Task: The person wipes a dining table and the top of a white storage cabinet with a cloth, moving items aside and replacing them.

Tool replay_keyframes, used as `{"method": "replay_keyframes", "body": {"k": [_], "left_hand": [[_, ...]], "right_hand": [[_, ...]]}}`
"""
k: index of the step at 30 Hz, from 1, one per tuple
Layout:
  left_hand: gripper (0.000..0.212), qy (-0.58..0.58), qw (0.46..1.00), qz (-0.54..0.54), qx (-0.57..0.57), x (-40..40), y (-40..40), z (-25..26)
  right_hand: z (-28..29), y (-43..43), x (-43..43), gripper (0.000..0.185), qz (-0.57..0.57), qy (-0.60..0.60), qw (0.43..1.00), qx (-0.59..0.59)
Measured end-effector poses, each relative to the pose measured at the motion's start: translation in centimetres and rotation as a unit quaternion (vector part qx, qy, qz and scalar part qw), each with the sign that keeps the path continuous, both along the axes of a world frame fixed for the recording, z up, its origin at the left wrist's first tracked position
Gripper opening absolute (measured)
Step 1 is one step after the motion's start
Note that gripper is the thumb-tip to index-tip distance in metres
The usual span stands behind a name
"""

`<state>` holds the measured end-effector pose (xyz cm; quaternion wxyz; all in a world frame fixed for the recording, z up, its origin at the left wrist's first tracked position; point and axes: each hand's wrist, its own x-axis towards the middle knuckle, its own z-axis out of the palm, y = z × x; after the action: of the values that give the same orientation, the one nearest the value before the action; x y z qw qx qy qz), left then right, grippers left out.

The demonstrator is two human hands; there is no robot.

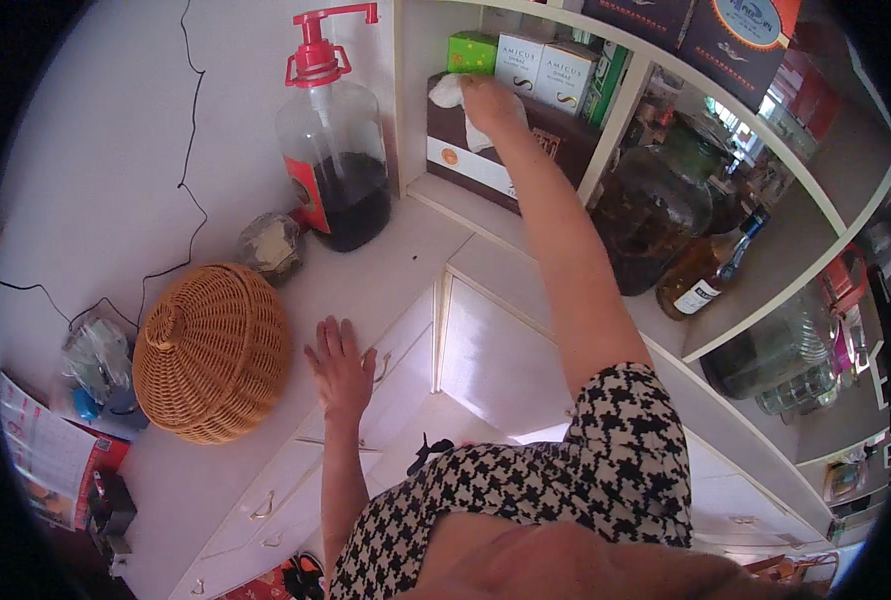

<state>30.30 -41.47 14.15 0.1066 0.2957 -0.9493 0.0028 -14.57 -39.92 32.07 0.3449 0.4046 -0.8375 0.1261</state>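
Note:
My right hand (pixel 494 105) reaches into a shelf compartment with its fingers closed on a white cloth (pixel 480 139). The cloth lies against the front of a dark brown carton (pixel 558 154) with a white band. My left hand (pixel 343 369) rests palm down at the front edge of the white cabinet top (pixel 423 244), fingers spread and holding nothing. Beyond it stands a large clear jar (pixel 340 165) with a red pump top and dark liquid inside. Left of that hand sits a domed wicker cover (pixel 213 352).
Behind the carton stand a green box (pixel 472 52) and white wine boxes (pixel 519 67). The compartment to the right holds a large glass jar (pixel 652 202) and an amber bottle (pixel 704 281). A plastic-wrapped bundle (pixel 271 246) sits by the pump jar. A black cord (pixel 194 127) hangs down the wall.

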Motion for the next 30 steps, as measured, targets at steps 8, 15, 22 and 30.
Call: {"method": "replay_keyframes", "body": {"k": [8, 15, 22, 30], "left_hand": [[0.063, -0.001, 0.999, 0.014, -0.035, 0.9, -0.1, -0.8], [0.063, 0.018, 0.999, 0.008, -0.036, 0.7, 0.0, -2.0], [0.063, -0.001, 0.999, 0.025, -0.024, 0.7, -1.0, -2.2], [0.062, 0.01, 1.0, 0.024, -0.007, 2.6, 1.3, -1.8]], "right_hand": [[1.8, 9.7, 4.3, 0.021, -0.086, 0.045, 0.985, 0.143], [4.1, 12.4, 6.3, 0.018, -0.135, 0.1, 0.947, 0.272], [-2.9, 6.3, 11.1, 0.015, 0.046, 0.052, 0.995, 0.072], [-21.9, 2.2, 15.0, 0.027, 0.171, -0.082, 0.978, -0.086]]}}
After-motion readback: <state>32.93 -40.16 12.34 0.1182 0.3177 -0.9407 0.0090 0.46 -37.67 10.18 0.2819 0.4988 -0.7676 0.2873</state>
